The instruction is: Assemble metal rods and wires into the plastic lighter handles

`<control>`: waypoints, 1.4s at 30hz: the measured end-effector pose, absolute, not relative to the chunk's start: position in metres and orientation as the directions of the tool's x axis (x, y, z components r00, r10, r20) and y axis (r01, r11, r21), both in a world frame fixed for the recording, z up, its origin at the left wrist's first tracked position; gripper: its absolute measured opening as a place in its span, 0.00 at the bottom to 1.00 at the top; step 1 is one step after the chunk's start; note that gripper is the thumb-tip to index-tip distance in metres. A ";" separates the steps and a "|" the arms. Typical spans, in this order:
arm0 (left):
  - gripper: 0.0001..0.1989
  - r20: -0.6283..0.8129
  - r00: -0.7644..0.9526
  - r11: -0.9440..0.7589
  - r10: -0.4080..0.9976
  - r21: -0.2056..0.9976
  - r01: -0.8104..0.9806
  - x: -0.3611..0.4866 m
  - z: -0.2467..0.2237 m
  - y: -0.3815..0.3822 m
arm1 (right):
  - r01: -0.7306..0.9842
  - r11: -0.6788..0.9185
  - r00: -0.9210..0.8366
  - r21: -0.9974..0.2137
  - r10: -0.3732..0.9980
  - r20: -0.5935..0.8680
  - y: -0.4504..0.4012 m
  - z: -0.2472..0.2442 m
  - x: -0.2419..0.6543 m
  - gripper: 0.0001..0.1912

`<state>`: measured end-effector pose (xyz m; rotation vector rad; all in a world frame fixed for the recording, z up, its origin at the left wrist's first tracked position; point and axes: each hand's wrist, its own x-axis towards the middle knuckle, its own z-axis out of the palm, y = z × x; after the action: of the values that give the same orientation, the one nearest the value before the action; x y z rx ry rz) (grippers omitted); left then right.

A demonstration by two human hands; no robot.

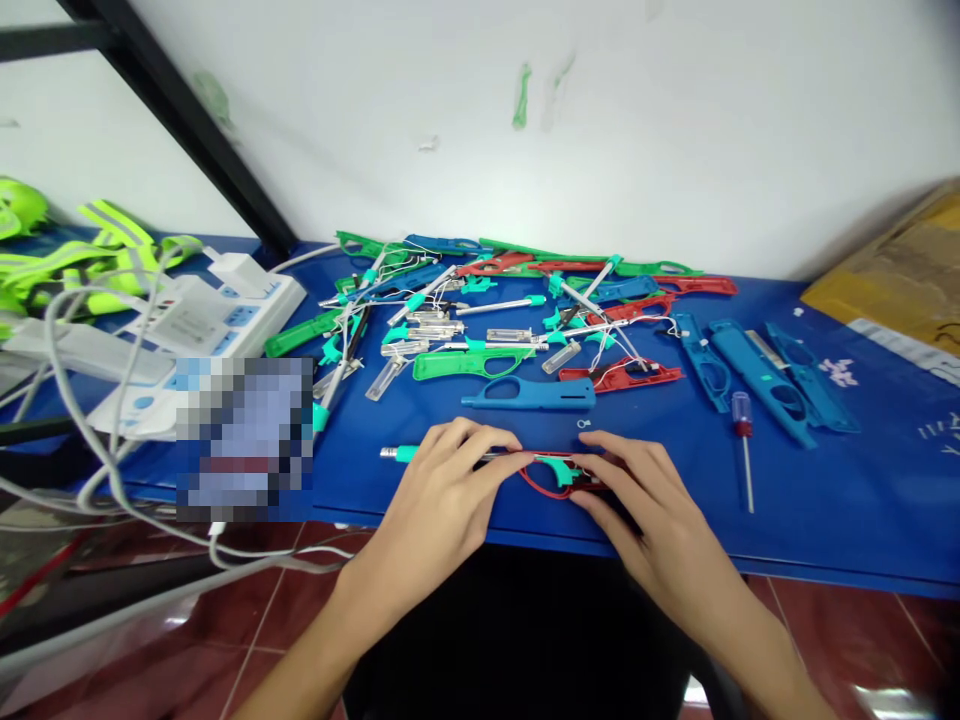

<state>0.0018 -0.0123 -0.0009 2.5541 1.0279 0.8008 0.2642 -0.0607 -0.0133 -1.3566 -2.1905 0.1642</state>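
Between my hands, at the front edge of the blue table, lies a red lighter casing half [541, 484] with a teal trigger [562, 470] in its loop. A metal lighter tube [389, 453] with a teal collar sticks out to the left from under my left hand [450, 485]. That hand's fingers are closed on the casing's left part, thumb and forefinger meeting near the loop. My right hand [660, 505] has thumb and fingers around the casing's right end, whose inner parts are partly hidden. A blue casing half [532, 393] lies just beyond.
Behind are piled green, red and blue casing halves, metal tubes, wires and clear fuel tanks [510, 335]. A screwdriver [742, 430] and blue casings [761, 375] lie right. Left are a phone [251, 440], a power strip [262, 315] and cables. A cardboard box [892, 270] stands far right.
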 end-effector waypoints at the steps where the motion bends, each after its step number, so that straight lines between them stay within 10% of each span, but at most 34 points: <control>1: 0.23 0.388 0.588 -0.702 0.710 0.452 0.550 0.002 -0.001 -0.012 | 0.791 0.481 -0.331 -0.379 0.857 0.396 -0.060 -0.013 0.264 0.15; 6: 0.22 0.382 0.586 -0.698 0.715 0.443 0.563 0.003 0.000 -0.012 | 0.809 0.494 -0.333 -0.318 0.831 0.446 -0.060 -0.014 0.263 0.13; 13: 0.11 0.420 0.586 -0.718 0.692 0.319 0.619 0.009 -0.004 -0.020 | 0.836 0.525 -0.531 0.159 0.701 0.476 -0.064 -0.008 0.249 0.17; 38: 0.15 0.446 0.606 -0.750 0.659 0.331 0.572 0.008 -0.010 -0.016 | 0.787 0.548 -0.369 -0.283 0.786 0.495 -0.050 -0.005 0.269 0.20; 42: 0.25 0.429 0.581 -0.720 0.692 0.350 0.600 0.006 -0.011 -0.018 | 0.796 0.599 -0.463 -0.086 0.695 0.551 -0.007 0.023 0.283 0.18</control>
<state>0.0062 -0.0176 -0.0107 2.6417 1.0890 0.8261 0.2830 -0.0066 0.0231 -1.1776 -2.2842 -0.2473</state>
